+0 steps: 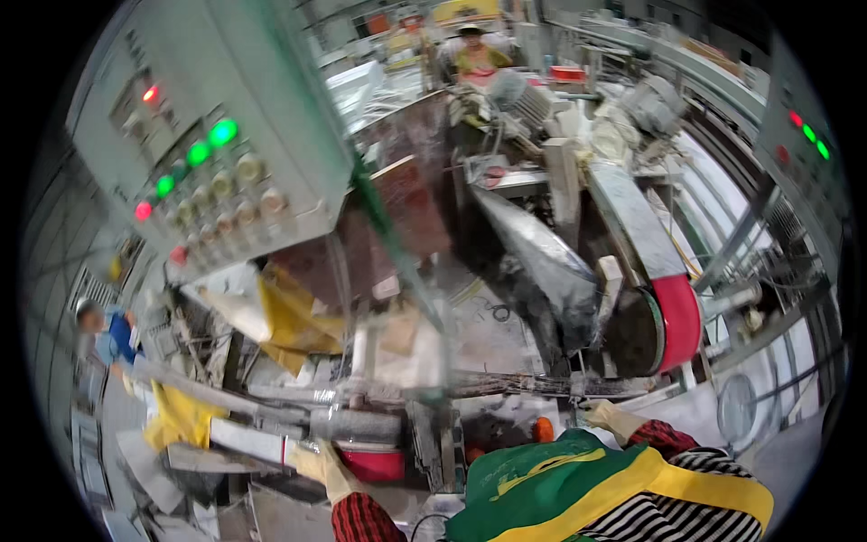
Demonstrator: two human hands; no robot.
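Observation:
My left hand (321, 465), in a cream glove, is at a low belt machine, where a white band (248, 441) meets a red band (373, 465) below a grey roller (357, 426). Its fingers are blurred, and I cannot tell whether they grip the band. My right hand (614, 417), gloved alike, is beside a dusty metal rail (578, 387) to the right of my green apron (542, 479). What its fingers touch is unclear. Between the hands, close to the apron, a round orange thing (543, 429) shows.
A grey control cabinet (271, 108) with lit green and red lamps looms at upper left. At right stands a large belt (677, 321) round a wheel, with motors (655, 104) behind. Yellow cloth (176, 415) hangs at left. One person (117, 334) is at left, another (479, 59) far ahead.

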